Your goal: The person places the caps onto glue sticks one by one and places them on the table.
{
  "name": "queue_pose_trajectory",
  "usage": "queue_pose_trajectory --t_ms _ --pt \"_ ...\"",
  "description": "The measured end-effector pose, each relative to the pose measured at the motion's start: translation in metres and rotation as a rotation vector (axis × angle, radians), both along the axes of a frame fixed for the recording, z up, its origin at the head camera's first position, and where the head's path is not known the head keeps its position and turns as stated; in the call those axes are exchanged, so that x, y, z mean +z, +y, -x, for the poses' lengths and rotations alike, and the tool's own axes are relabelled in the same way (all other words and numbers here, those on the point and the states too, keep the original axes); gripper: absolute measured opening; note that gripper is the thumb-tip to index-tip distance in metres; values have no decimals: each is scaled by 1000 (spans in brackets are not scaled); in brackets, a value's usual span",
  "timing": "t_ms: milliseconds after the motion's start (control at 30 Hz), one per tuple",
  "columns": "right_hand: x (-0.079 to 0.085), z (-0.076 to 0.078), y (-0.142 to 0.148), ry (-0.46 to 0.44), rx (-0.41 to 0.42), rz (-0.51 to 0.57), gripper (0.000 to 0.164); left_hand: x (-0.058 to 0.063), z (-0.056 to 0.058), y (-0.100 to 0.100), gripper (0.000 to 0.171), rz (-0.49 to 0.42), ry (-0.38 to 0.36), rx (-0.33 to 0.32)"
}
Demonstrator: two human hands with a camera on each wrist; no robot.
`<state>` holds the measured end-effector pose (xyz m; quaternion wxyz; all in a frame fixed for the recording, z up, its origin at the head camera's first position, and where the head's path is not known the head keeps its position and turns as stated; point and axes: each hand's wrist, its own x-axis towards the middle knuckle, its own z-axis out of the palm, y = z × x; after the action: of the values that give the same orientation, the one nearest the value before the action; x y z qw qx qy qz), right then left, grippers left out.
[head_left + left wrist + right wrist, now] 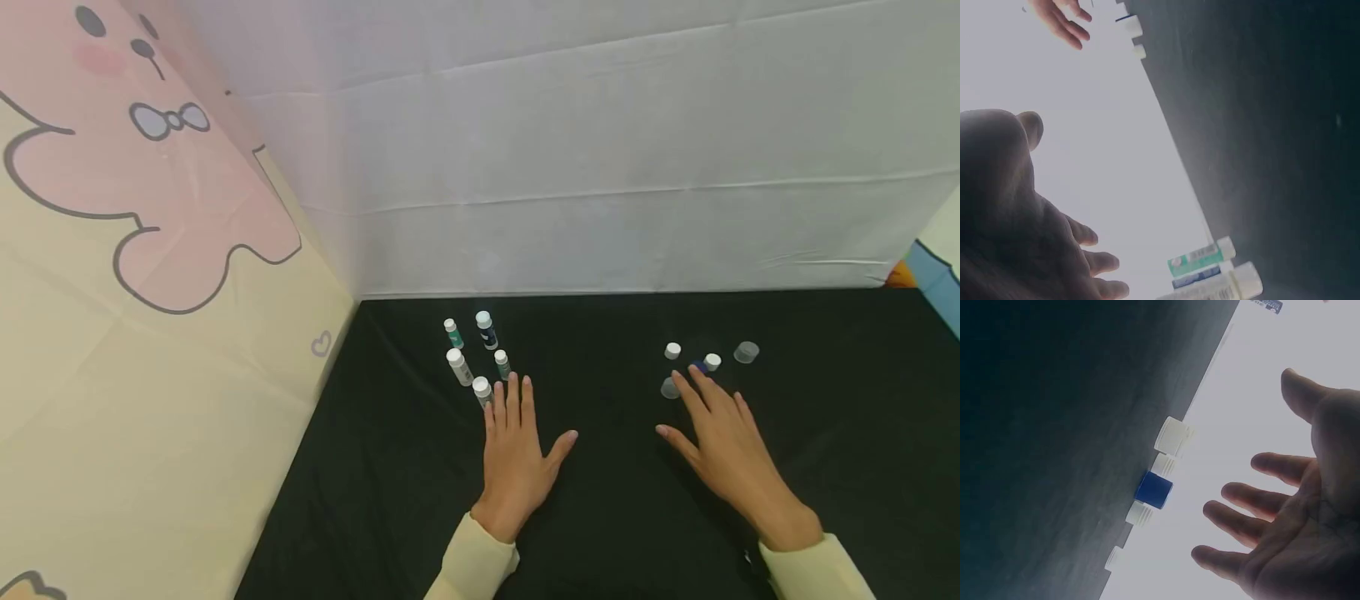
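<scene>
My left hand is held over the black cloth with straight fingers and the thumb spread, holding nothing. Its fingertips overlap a white-capped bottle in the head view. Grouped around there stand a white bottle, a green-labelled bottle, a navy-labelled bottle and a small grey-green bottle. My right hand, fingers extended and grasping nothing, hovers by several caps. These include two white caps, clear cups and a blue cap, mostly hidden by the fingers in the head view.
The black cloth covers the tabletop. Behind it rises a white sheet, and a cream cloth with a pink cartoon print hangs on the left. A colourful printed cloth shows at the far right.
</scene>
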<state>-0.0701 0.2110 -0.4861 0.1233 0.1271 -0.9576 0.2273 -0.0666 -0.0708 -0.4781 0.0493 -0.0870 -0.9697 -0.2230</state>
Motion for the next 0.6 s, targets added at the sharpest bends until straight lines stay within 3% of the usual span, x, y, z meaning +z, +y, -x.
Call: queue_pose_trajectory --t_ms 267,600 --pt "0 6 -3 46 9 -5 78 8 2 -13 95 -52 73 105" --pt "-1 16 -4 96 13 -27 75 7 16 -30 89 -243 147 261"
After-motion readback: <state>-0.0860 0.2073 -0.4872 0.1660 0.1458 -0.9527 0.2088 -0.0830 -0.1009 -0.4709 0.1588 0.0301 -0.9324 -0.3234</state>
